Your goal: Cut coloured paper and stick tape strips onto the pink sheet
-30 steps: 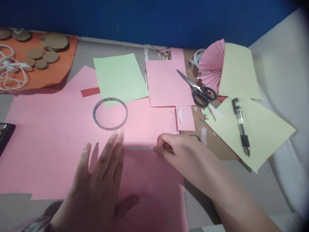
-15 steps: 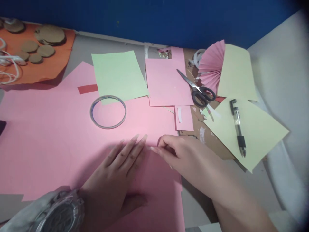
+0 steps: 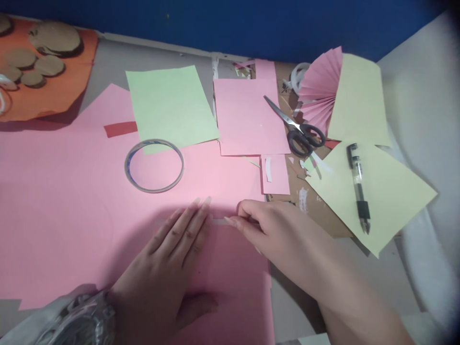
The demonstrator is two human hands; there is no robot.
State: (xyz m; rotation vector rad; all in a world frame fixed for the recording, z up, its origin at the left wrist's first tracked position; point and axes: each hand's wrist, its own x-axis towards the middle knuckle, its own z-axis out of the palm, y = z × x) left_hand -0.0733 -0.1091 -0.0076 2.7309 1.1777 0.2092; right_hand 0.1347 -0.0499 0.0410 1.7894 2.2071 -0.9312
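Observation:
My left hand (image 3: 168, 268) lies flat, fingers together, pressing on a large pink paper sheet (image 3: 64, 211). Its fingertips rest on a thin pale strip (image 3: 220, 221) that runs across the sheet. My right hand (image 3: 269, 230) pinches the right end of that strip between thumb and fingers at the sheet's right part. A nearly used-up tape roll (image 3: 154, 165) lies on the pink sheet just beyond my left fingertips. A watch (image 3: 77, 321) sits on my left wrist.
Beyond lie a green sheet (image 3: 168, 105), a smaller pink sheet (image 3: 247, 117), scissors (image 3: 296, 127), a pink paper fan (image 3: 319, 91), yellow sheets (image 3: 381, 191) and a pen (image 3: 357, 187). Cardboard discs (image 3: 46, 43) rest on orange paper at far left. A blue wall runs along the back.
My left hand slid right along the strip until its fingertips came close to my right hand. The view shifted slightly, and my right hand stayed pinched on the strip.

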